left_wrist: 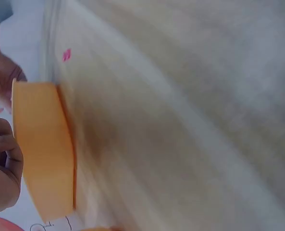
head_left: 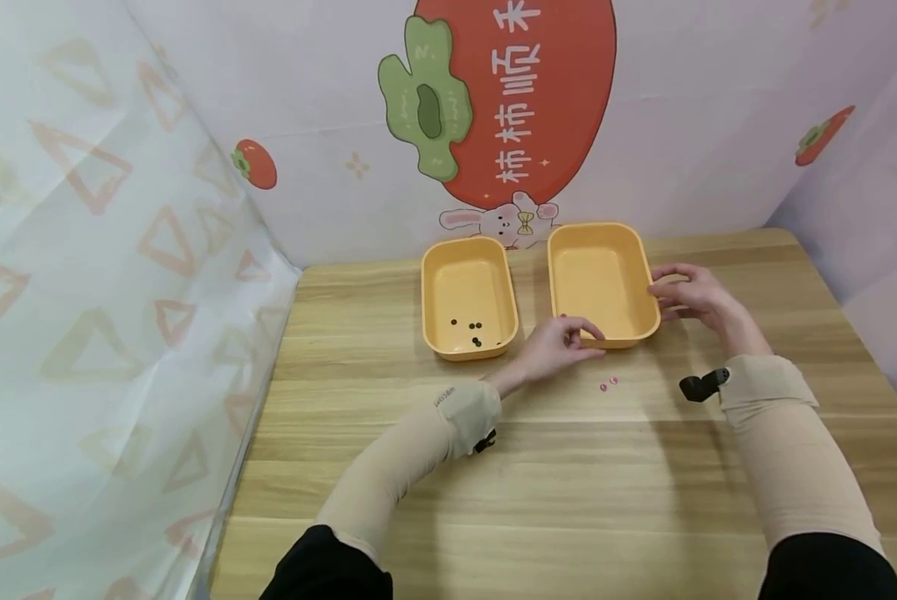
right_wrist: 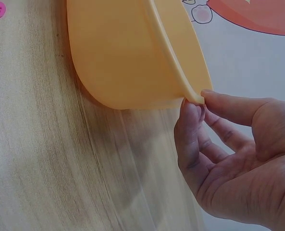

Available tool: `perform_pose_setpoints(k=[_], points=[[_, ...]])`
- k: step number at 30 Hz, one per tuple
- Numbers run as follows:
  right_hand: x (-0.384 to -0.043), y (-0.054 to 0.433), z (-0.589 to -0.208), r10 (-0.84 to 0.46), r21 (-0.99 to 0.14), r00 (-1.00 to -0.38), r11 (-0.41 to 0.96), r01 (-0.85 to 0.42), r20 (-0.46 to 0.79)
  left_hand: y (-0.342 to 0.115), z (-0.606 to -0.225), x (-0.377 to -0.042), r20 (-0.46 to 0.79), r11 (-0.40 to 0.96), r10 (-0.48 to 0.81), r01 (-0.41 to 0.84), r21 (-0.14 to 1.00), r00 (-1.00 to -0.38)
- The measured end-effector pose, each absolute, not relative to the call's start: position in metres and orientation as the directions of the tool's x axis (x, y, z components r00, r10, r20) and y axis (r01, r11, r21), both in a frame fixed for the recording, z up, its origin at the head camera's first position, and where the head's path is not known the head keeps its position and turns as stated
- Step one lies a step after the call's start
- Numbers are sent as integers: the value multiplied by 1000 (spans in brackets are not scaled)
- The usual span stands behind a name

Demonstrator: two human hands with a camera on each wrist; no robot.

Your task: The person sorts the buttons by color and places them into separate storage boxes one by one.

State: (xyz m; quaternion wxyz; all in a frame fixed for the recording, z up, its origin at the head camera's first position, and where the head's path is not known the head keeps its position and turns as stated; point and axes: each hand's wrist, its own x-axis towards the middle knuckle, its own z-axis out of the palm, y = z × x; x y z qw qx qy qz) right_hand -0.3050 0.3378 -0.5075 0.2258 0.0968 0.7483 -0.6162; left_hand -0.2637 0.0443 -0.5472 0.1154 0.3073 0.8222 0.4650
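My right hand (head_left: 699, 300) pinches the rim of the right-hand yellow tray (head_left: 598, 279) at its right side; thumb and fingertips meet on the rim in the right wrist view. My left hand (head_left: 553, 346) is over the tray's front-left edge, thumb and forefinger stretched out with a gap between them and the other fingers curled in. No object shows between its fingertips. Beside the left knuckles a small pink spot appears at the tray's left edge. Two pink buttons (head_left: 608, 383) lie on the table just in front of this tray.
A second yellow tray (head_left: 429, 292) stands to the left, with several small dark buttons (head_left: 474, 326) toward its front. Behind both trays rises a printed cloth backdrop (head_left: 328, 200). The wooden table (head_left: 553, 492) extends toward me.
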Motion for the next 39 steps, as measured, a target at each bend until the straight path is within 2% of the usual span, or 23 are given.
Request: perform_pose_setpoints(k=[5, 10, 17, 24, 30, 39], points=[[-306, 338, -506, -130, -879, -880, 219, 423, -456, 49, -562, -252, 50, 408, 698, 453, 793, -714], [-306, 339, -507, -131, -874, -873, 209, 438, -469, 52, -574, -248, -25, 469, 712, 449, 761, -701], [-307, 339, -510, -124, -880, -879, 195, 434, -461, 60, -595, -250, -134, 576, 650, 370, 729, -748], [-308, 340, -512, -126, -880, -880, 202, 429, -458, 68, -591, -240, -80, 614, 608, 404, 678, -790], [-309, 340, -511, -127, -881, -881, 209, 425, -455, 71, -590, -235, -84, 653, 547, 361, 666, -833], [-307, 339, -509, -127, -873, -873, 214, 439, -471, 73, -592, -233, -92, 676, 518, 342, 652, -850]])
